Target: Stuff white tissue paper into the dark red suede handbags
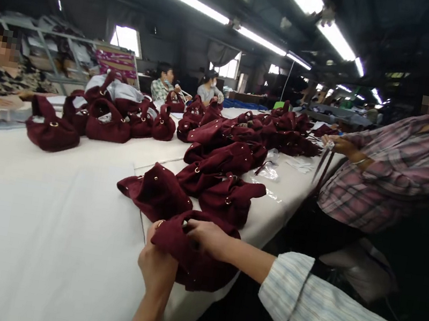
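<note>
A dark red fabric bag [201, 269] lies at the near edge of the white table [42, 242]. My left hand [160, 258] is closed round the bag's left side, beside a gold ring. At the bag's opening, the fingers of my right hand [208, 238] are bent inward and pinch its upper edge; the fingertips are partly hidden by the fabric. Just beyond, another red bag [161, 190] lies on its side, and a further one [230, 198] rests to its right, close to the held bag.
Many red bags [244, 127] are heaped along the table, with upright ones [108, 122] at the left. Clear plastic wrappers [269, 172] lie near the right edge. A person in a plaid shirt [395, 173] stands at the right, holding straps; others sit across the table.
</note>
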Available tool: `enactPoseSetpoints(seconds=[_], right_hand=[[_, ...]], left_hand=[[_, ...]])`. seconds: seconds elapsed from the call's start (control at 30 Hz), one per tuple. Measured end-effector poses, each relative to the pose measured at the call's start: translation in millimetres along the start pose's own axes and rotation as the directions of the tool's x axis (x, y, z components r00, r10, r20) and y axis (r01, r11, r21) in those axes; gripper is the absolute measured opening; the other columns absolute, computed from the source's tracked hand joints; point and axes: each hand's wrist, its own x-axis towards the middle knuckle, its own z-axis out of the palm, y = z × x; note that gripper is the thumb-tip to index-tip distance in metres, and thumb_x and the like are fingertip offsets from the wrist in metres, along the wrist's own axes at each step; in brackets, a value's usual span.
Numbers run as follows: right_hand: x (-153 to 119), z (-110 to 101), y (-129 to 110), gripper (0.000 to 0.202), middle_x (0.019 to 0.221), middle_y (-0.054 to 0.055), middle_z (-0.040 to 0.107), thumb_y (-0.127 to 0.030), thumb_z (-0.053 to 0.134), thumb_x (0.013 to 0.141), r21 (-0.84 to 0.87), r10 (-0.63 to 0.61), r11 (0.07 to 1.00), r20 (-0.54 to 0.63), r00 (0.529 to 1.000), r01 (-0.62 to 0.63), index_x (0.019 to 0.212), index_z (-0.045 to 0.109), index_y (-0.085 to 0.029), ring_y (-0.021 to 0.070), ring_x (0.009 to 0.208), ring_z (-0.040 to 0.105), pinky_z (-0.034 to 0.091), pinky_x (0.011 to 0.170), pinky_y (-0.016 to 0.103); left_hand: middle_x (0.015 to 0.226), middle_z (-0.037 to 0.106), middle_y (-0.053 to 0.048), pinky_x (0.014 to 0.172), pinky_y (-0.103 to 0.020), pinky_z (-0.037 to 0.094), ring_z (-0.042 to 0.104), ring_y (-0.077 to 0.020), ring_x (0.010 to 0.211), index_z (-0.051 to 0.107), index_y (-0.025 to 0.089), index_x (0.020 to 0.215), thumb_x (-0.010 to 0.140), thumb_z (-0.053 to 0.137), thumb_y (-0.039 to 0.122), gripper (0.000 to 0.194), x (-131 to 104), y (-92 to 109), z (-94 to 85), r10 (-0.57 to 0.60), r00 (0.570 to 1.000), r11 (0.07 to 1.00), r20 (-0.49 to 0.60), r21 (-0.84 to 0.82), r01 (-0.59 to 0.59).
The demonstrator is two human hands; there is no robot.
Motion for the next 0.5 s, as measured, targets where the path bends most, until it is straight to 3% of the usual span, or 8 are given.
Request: enactPoseSetpoints(seconds=[0.1, 0.23, 0.4, 0.5], right_hand=[[-10.4, -27.4, -1.4, 0.031, 0.121, -0.003, 0.069, -0.029, 0.067, 0.090, -0.032, 0.033, 0.999, -0.018, 0.999, -0.034, 0.122, 0.069, -0.025, 0.0134, 0.108, 0.063, 0.044, 0.094, 0.015], [-16.6, -53.0, -15.3, 0.021, 0.110, 0.010, 0.070, -0.023, 0.074, 0.077, -0.192, 0.225, 0.956, 0.001, 0.974, -0.221, 0.098, 0.078, -0.021, 0.0314, 0.107, 0.063, 0.052, 0.086, 0.036], [-3.8, -72.8, -22.5, 0.045, 0.120, 0.018, 0.064, -0.019, 0.078, 0.068, -0.306, 0.346, 0.908, 0.159, 0.925, -0.287, 0.112, 0.073, -0.024, 0.0382, 0.101, 0.066, 0.054, 0.083, 0.051], [6.8, -69.5, -16.7, 0.054, 0.118, 0.018, 0.066, -0.018, 0.079, 0.067, -0.305, 0.380, 0.903, 0.234, 0.895, -0.303, 0.120, 0.068, -0.022, 0.0385, 0.104, 0.066, 0.055, 0.084, 0.053]], left_hand=[[0.107, 0.070, -0.010, 0.070, -0.034, 0.048, 0.068, -0.0273, 0.085, 0.059, 0.022, 0.112, 0.086, 0.054, 0.028, 0.028, 6.5, -3.6, -5.7, -0.035, 0.998, 0.998, -0.046, 0.045, 0.037], [0.101, 0.070, -0.007, 0.065, -0.033, 0.048, 0.068, -0.0245, 0.078, 0.059, 0.023, 0.106, 0.084, 0.061, 0.035, 0.025, 3.7, -4.0, -6.3, -0.075, 0.991, 0.997, -0.107, 0.017, 0.078], [0.109, 0.068, -0.008, 0.077, -0.040, 0.050, 0.067, -0.0277, 0.092, 0.058, 0.024, 0.104, 0.085, 0.060, 0.042, 0.026, 2.4, 0.2, -3.0, -0.234, 0.960, 0.970, -0.152, -0.100, 0.220], [0.100, 0.067, -0.007, 0.074, -0.040, 0.052, 0.067, -0.0273, 0.088, 0.053, 0.023, 0.107, 0.081, 0.066, 0.046, 0.037, -0.8, 5.0, -5.8, -0.348, 0.933, 0.923, -0.088, -0.206, 0.325]])
